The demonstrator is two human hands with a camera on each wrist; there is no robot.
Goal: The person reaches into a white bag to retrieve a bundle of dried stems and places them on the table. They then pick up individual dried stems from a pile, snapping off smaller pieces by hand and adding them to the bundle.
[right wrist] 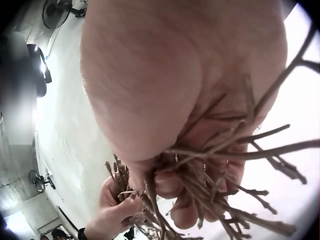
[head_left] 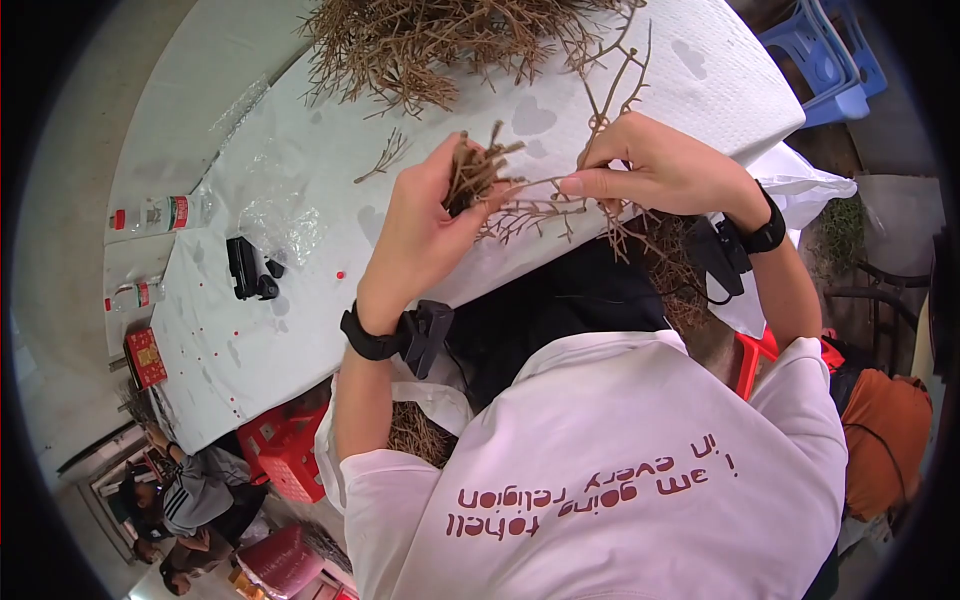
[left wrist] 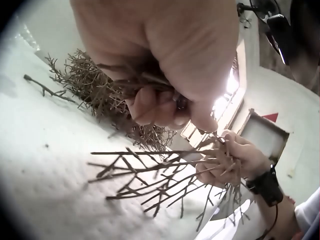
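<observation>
My left hand [head_left: 425,225] grips a short bundle of dry brown twigs [head_left: 475,172] above the white table [head_left: 300,290]. My right hand [head_left: 650,165] holds a branching twig spray [head_left: 545,212] whose stems reach toward the left hand's bundle. In the left wrist view the left hand [left wrist: 165,65] curls round twig stems [left wrist: 140,85], and the right hand [left wrist: 227,162] clutches the spread branches [left wrist: 150,175]. Close up in the right wrist view, the fingers [right wrist: 172,182] wrap several twigs [right wrist: 225,175], with the left hand [right wrist: 112,212] and its bundle below.
A large heap of dry twigs [head_left: 440,40] lies at the table's far side, a single loose twig [head_left: 385,155] nearer. A black device [head_left: 250,268], crumpled clear plastic [head_left: 280,220] and bottles [head_left: 160,212] sit left. Blue stools [head_left: 825,55] stand right, red stools [head_left: 285,455] below.
</observation>
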